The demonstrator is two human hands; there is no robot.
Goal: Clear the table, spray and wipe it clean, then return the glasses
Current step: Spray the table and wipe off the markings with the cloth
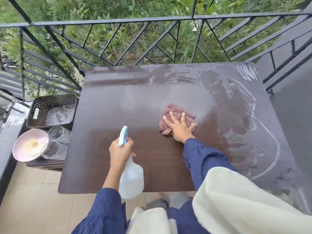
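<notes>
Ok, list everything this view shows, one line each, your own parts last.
table: one, dark brown, centre
streaks: several, whitish and wet, on the table's right side
cloth: one, reddish-pink woven, on the table under the right hand
spray bottle: one, translucent white with a blue-white head, over the table's near edge
glasses: two, clear, on a low surface left of the table
bowl: one, pale pink, beside the glasses
basket: one, dark perforated, behind the glasses
railing: one, black metal, beyond the table
sleeves: two, navy
left hand: grips the spray bottle
right hand: presses flat on the cloth
</notes>
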